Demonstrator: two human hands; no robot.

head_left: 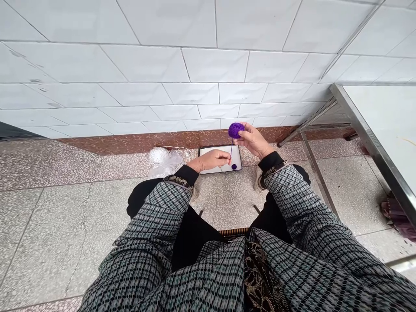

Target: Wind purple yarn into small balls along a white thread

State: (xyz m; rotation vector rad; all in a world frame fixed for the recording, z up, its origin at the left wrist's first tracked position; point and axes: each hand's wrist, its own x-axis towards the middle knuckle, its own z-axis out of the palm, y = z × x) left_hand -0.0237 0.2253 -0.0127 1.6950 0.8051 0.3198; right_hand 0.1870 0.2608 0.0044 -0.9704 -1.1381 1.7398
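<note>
My right hand [252,139] grips a purple ball of yarn [235,130], held up in front of the wall. A strand of purple yarn [232,149] runs down from the ball to my left hand [212,160], whose thumb and fingers pinch it. Below the hands a shallow white tray with a dark rim [241,151] lies on the floor. Inside that tray sits a small dark purple piece [234,166], apparently yarn, near its right side. My left hand hides part of the tray.
White yarn [159,156] and a clear plastic bag [172,160] lie on the floor left of the tray. A white-tiled wall [201,93] rises just behind. To the right stands a metal-framed table [360,130], with dark reddish cloth [396,214] beneath it.
</note>
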